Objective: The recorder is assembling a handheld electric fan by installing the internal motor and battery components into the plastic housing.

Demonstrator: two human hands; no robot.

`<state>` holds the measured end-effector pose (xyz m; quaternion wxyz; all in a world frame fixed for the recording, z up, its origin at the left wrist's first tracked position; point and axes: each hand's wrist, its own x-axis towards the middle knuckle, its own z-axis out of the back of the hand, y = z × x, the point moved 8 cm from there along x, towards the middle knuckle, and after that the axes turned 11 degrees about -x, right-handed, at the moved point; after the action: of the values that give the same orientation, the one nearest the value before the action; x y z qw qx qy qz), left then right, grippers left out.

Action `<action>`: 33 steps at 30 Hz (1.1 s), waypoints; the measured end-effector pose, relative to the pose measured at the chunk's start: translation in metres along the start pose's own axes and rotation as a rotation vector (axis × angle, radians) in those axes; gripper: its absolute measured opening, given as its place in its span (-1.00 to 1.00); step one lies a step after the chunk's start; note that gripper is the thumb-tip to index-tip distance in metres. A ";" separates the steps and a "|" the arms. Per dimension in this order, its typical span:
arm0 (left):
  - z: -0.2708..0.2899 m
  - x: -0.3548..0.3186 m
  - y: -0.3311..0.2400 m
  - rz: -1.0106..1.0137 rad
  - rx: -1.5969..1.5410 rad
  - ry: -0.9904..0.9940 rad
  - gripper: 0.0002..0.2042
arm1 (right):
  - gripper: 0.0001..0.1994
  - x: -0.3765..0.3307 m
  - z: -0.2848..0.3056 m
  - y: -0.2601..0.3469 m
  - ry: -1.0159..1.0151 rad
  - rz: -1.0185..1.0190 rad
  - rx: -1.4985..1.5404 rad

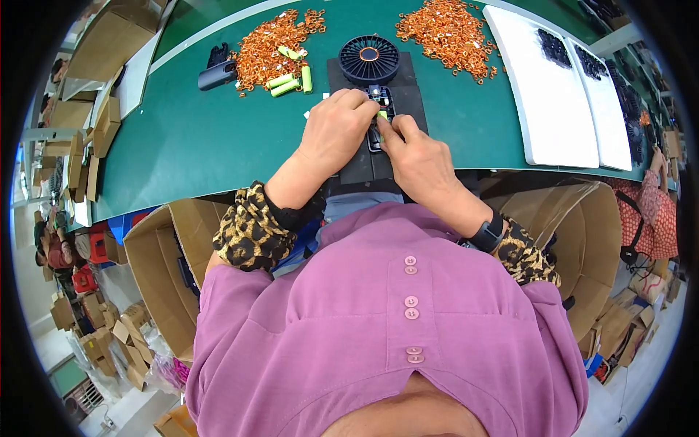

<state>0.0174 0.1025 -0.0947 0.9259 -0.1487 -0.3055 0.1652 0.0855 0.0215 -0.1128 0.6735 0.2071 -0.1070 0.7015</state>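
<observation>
A small black hand-held fan point(369, 60) lies on a dark mat point(408, 91) on the green table point(204, 146), its round grille pointing away from me. My left hand point(337, 131) and my right hand point(415, 156) meet over the fan's open handle. Their fingertips press on a light green cylindrical battery point(382, 115) that sits in the handle. Only a sliver of the battery shows between the fingers. Several more green batteries point(290, 79) lie loose to the left of the fan.
Two heaps of orange-copper small parts point(273, 47) point(448, 33) lie at the far side. A black part point(217, 71) sits at the left. White trays point(546, 87) with black pieces stand at the right. Open cardboard boxes point(156, 269) point(590, 240) flank me; another person point(652, 211) works at the right.
</observation>
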 end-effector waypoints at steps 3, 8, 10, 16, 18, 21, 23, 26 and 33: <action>0.001 0.001 -0.002 -0.045 -0.014 0.009 -0.91 | -0.69 0.004 0.002 0.002 0.030 0.021 -0.017; 0.003 0.002 0.004 0.005 -0.145 -0.036 -0.86 | -0.69 0.005 0.002 0.001 0.067 0.006 -0.003; 0.007 -0.005 0.008 0.063 -0.173 -0.088 -0.86 | -0.68 0.006 0.001 0.000 0.078 -0.002 0.005; 0.016 -0.031 0.006 0.335 -0.299 -0.168 -0.90 | -0.64 0.005 0.002 0.001 0.068 -0.015 0.031; 0.012 -0.036 0.007 0.429 -0.370 -0.169 -0.88 | -0.64 0.005 0.003 0.000 0.051 -0.026 0.042; 0.009 -0.036 0.008 0.470 -0.352 -0.175 -0.89 | -0.64 0.007 0.005 -0.001 0.051 -0.034 0.066; 0.006 -0.035 0.010 0.503 -0.351 -0.164 -0.91 | -0.64 0.007 0.007 -0.001 0.007 -0.027 0.078; 0.001 -0.036 0.016 0.588 -0.360 -0.153 -0.92 | -0.63 0.005 0.008 -0.003 -0.056 -0.019 0.118; 0.004 -0.027 -0.003 0.351 -0.152 -0.252 -0.93 | -0.59 0.009 0.010 -0.008 -0.070 -0.049 0.230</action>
<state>-0.0046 0.0897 -0.1039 0.8235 -0.2471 -0.3998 0.3176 0.0950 0.0258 -0.1011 0.6581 0.3098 -0.0443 0.6848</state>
